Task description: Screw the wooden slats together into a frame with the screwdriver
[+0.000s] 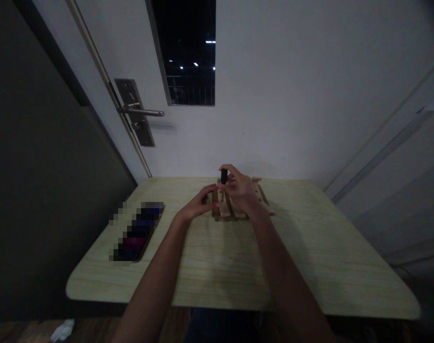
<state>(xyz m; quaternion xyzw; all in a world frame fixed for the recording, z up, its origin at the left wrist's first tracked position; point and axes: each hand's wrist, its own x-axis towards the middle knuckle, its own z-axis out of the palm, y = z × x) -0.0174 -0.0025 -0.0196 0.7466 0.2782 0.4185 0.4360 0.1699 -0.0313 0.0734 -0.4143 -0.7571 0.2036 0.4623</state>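
A small assembly of light wooden slats point(224, 209) lies near the table's far edge, with small dark holes in some of its pieces. On its left side, my left hand point(199, 202) grips the edge with thumb and fingers apart. My right hand point(240, 188) reaches over the top, its fingers closed around the black handle of a screwdriver point(224, 176). The screwdriver stands about upright, and its thin shaft meets the front left slat. My right hand and wrist cover much of the assembly's middle.
The pale wood-grain table point(217, 271) stands against a white door point(291, 95) with a metal lever handle point(142, 112) and a dark window point(188, 52). A phone point(140, 233), its screen pixelated, rests on the table's left part. A dark panel point(42, 166) rises on the left.
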